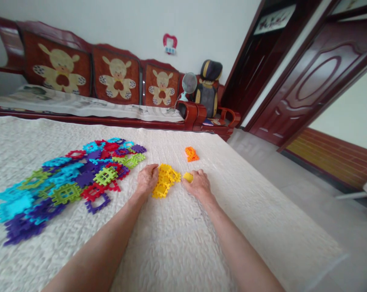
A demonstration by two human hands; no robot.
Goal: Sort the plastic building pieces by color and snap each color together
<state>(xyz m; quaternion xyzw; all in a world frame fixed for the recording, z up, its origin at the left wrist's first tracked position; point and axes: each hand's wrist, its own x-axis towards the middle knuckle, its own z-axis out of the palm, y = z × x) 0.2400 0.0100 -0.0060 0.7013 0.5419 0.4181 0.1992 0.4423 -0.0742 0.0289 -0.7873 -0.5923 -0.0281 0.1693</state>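
Note:
Several yellow interlocking plastic tiles (163, 187) lie in a small cluster in front of me. My left hand (147, 178) is at the cluster's left edge, fingers curled against it; whether it grips a tile cannot be made out. On the right side, my right hand (198, 182) is closed on a single yellow tile (188, 177), just apart from the cluster. Beyond my hands lies a little group of orange tiles (191, 154). To the left spreads a big loose heap of blue, purple, red and green tiles (86, 178).
The tiles lie on a cream quilted cover (177, 251). Behind it stands a dark red wooden sofa (159, 125) with bear-patterned cushions (116, 77). A small fan (189, 84) stands near the sofa's right end. A wooden door (308, 81) is at the right.

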